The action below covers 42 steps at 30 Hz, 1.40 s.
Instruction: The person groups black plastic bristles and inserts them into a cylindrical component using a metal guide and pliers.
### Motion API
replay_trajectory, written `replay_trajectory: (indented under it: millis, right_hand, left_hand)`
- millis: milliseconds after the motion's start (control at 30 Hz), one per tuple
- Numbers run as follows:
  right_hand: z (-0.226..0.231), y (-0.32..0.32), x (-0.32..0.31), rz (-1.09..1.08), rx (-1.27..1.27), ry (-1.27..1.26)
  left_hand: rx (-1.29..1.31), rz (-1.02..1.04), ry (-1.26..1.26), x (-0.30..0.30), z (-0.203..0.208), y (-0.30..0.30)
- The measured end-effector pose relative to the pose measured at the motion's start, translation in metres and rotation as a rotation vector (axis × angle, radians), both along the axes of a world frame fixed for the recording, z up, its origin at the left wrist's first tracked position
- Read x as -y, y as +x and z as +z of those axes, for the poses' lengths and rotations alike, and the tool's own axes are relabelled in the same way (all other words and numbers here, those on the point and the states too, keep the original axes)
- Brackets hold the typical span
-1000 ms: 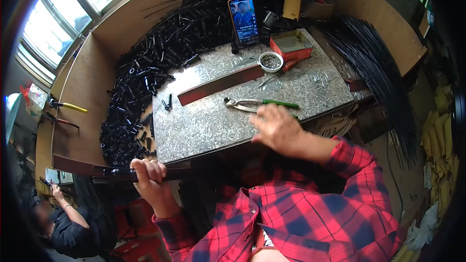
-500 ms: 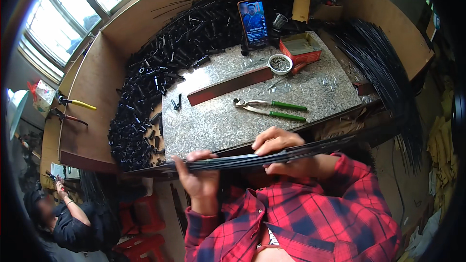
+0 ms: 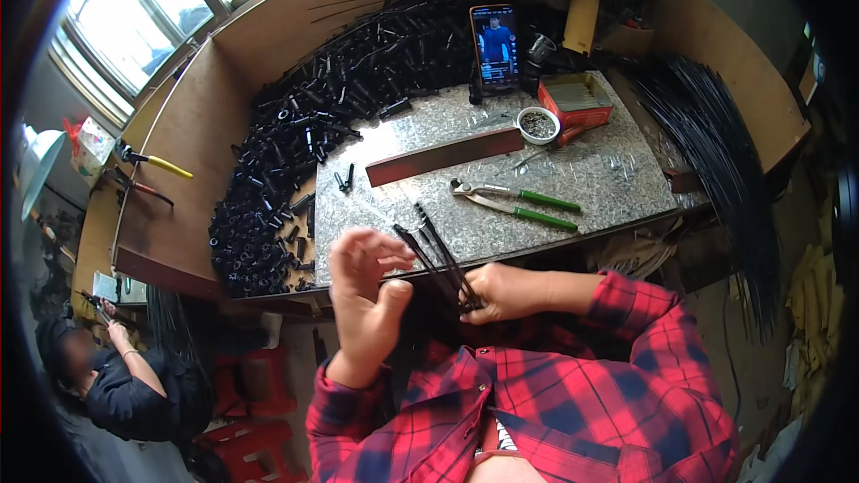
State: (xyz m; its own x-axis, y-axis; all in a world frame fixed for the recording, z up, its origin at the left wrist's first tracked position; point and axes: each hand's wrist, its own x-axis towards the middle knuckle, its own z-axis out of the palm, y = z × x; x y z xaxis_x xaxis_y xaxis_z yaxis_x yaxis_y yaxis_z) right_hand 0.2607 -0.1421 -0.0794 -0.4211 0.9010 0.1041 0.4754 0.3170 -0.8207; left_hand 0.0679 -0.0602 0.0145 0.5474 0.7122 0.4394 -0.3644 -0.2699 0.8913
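In my right hand (image 3: 506, 292), closed just past the table's near edge, is a bundle of thin black rods (image 3: 445, 259), which look like umbrella ribs. Their upper ends fan apart and lean up and left over the speckled tabletop (image 3: 376, 224). My left hand (image 3: 369, 291) is raised left of the bundle, fingers apart and slightly curled, holding nothing. Fingertips come close to the rods; whether they touch I cannot tell. Green-handled pincers (image 3: 523, 203) lie beyond the rods. Further back is a long dark-red bar (image 3: 445, 156), with two small black tubes (image 3: 344, 177) to its left.
A heap of black tubular parts (image 3: 309, 107) fills the left and back. A lit phone (image 3: 495, 49) stands behind a white cup of small metal pieces (image 3: 538, 126) and a red box (image 3: 577, 100). More black rods (image 3: 716, 134) hang at right. Another person (image 3: 134, 385) works at lower left.
The rods have swung from lying level across both hands to slanting up and left from my right hand. My left hand has come off them and opened. The view has shifted slightly.
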Motion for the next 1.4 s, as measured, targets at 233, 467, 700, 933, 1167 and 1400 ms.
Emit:
replay_trajectory:
  millis: [233,467,700,933,1167,1400]
  right_hand:
    - [-0.008,-0.016,-0.009,0.077,-0.073,0.062]
    - [0.103,0.005,-0.019,0.139,-0.192,-0.063]
    - [0.146,0.009,-0.037,-0.016,-0.409,-0.039]
    - [0.138,-0.005,-0.042,-0.235,-0.360,0.251]
    - [0.129,-0.004,-0.034,-0.020,-0.810,-0.056]
    - [0.113,-0.010,-0.043,-0.246,-0.922,0.004]
  left_hand:
    - [0.168,-0.136,-0.074,-0.015,0.057,-0.001]
    - [0.097,-0.241,0.038,-0.021,0.067,0.002]
    - [0.023,-0.177,0.045,-0.022,0.071,0.009]
    - [-0.048,0.052,0.008,-0.026,0.063,0.007]
    - [-0.022,-0.200,-0.035,-0.025,0.070,0.011]
    - [-0.120,0.005,0.067,-0.030,0.067,0.022]
